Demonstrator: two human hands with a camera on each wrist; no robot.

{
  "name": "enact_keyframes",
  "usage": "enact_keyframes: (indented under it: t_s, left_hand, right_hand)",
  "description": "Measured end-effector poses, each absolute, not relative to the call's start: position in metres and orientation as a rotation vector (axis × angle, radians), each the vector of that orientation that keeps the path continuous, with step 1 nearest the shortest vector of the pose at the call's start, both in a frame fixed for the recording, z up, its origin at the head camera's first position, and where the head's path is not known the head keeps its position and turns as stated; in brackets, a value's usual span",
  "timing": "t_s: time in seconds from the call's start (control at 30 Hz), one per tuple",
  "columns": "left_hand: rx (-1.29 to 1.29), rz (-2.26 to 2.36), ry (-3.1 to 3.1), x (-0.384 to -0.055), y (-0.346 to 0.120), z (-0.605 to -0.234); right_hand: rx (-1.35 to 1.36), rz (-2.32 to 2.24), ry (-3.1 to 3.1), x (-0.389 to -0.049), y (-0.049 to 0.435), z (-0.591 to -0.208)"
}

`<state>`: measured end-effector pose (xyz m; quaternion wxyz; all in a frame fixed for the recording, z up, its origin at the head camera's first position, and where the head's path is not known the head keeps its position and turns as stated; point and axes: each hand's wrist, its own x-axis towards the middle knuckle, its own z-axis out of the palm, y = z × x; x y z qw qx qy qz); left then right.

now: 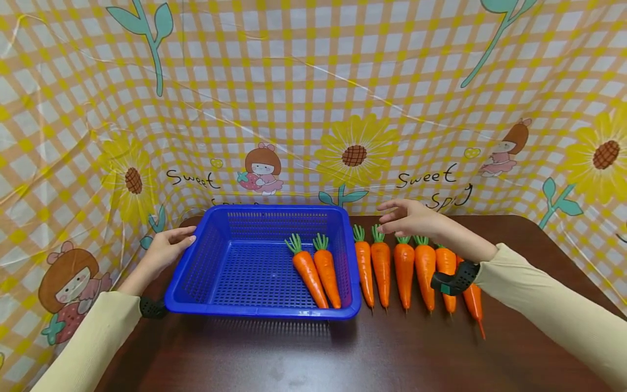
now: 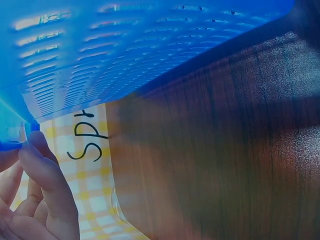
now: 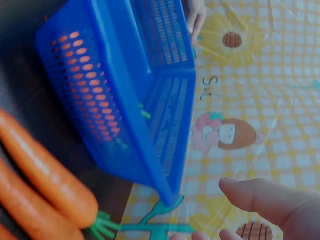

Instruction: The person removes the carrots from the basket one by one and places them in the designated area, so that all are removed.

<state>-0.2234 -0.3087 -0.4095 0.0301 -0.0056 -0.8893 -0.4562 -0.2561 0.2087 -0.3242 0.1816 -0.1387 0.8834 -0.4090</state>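
Observation:
A blue plastic basket [image 1: 259,311] with perforated walls stands on the dark wooden table. Inside it, at the right end, two orange carrots with green tops lie side by side, one left [image 1: 308,276] and one right [image 1: 327,275]. My left hand [image 1: 165,251] pinches the basket's left rim; thumb and fingers [image 2: 50,175] meet at that rim in the left wrist view. Over the green tops of a row of carrots [image 1: 404,272] right of the basket hovers my right hand [image 1: 415,219], fingers loosely extended, holding nothing. My right forearm partly hides the rightmost carrots.
A checked cloth [image 1: 294,98] with sunflowers and cartoon figures hangs behind and at both sides of the table [image 1: 274,359]. The row's leftmost carrot [image 1: 363,269] lies close beside the basket's right wall. Each wrist wears a black band [image 1: 455,279].

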Motion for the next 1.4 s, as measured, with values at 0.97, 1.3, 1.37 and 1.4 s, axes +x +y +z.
enact_keyframes:
  t_s: [0.97,1.3,1.37,1.4]
  left_hand:
    - [0.027,-1.395,-2.747,-0.219,-0.306,-0.409]
    - [0.029,-1.377,-2.743,-0.219,-0.306,-0.41]
    - [0.032,-1.375,-2.743,-0.219,-0.305,-0.409]
    - [0.034,-1.377,-2.742,-0.219,-0.305,-0.409]
  right_hand:
    - [-0.423,-1.276,2.385,-0.27,0.127,-0.322]
    - [-0.438,-1.202,2.351,-0.271,0.106,-0.327]
    - [-0.434,-1.194,2.332,-0.271,0.102,-0.328]
    - [-0.43,-1.197,2.318,-0.271,0.1,-0.329]
